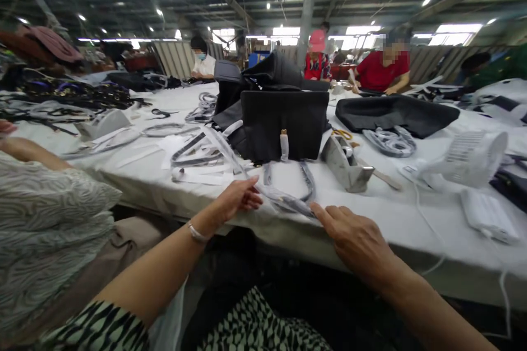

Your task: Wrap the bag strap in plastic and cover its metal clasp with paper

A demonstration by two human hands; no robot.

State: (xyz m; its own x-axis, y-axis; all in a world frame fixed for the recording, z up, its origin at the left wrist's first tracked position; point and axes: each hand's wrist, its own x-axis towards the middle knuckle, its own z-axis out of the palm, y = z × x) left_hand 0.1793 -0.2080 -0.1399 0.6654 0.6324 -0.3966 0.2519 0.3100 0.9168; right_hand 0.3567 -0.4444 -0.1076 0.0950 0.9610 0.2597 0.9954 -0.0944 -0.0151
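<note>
A dark bag strap [284, 200] wrapped in pale, see-through film runs between my two hands at the table's front edge. My left hand [241, 197] has its thumb and fingers closed on the strap's left part, where a white strip [225, 148] also slants up and away. At the other end, my right hand [356, 233] pinches the strap between thumb and fingers. Just behind lies a curved dark strap [308, 180] on the cloth. A black bag [284, 115] stands upright beyond, its small clasp wrapped in white.
A metal box [349, 167] sits right of the bag, near a white fan [469, 159] with a trailing cord. Wrapped straps [197, 159] and paper scraps lie left. A co-worker's patterned sleeve [74, 191] is close on the left; a person in red [385, 68] works across the table.
</note>
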